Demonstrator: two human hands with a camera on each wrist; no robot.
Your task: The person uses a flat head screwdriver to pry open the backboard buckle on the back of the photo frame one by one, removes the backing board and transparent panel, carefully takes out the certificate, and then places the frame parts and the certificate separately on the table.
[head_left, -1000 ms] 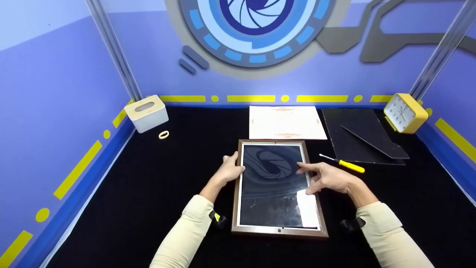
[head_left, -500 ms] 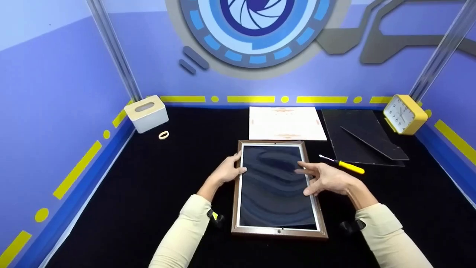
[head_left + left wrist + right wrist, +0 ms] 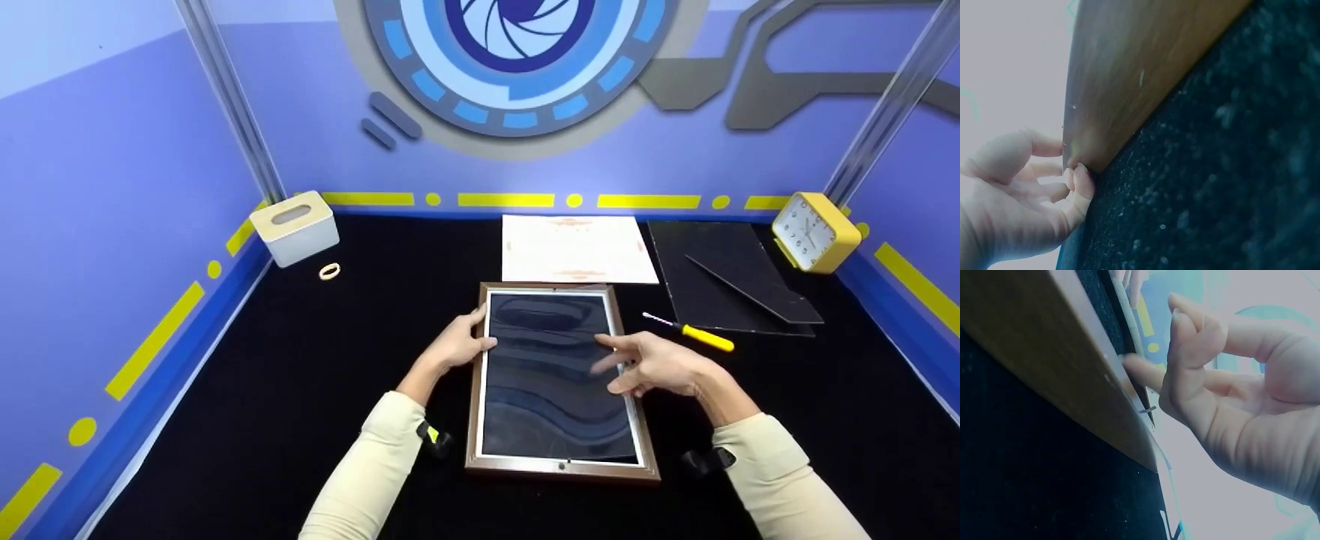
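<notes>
A brown wooden picture frame (image 3: 517,466) lies on the black cloth, with a white inner edge and a glossy dark sheet (image 3: 555,397) inside it, rippled with reflections. My left hand (image 3: 456,342) grips the frame's left side, thumb over the top and fingers along the outer edge. In the left wrist view the fingers meet the wooden side near a corner. Over the frame's right side is my right hand (image 3: 661,365), its fingers spread and loosely bent above the sheet, one blurred. The right wrist view shows a fingertip close to the inner edge, near a small metal tab (image 3: 1148,409).
Behind the frame lies a white printed sheet (image 3: 577,249). Black boards (image 3: 712,300) are at the back right, with a yellow-handled screwdriver (image 3: 707,337) before them. A yellow clock (image 3: 817,232), a tissue box (image 3: 296,229) and a small ring (image 3: 329,271) stand or lie farther out.
Reflections on the dark sheet have shifted, and its bright patch at lower right is gone. My right hand's fingers have moved slightly nearer me; the left hand keeps its grip.
</notes>
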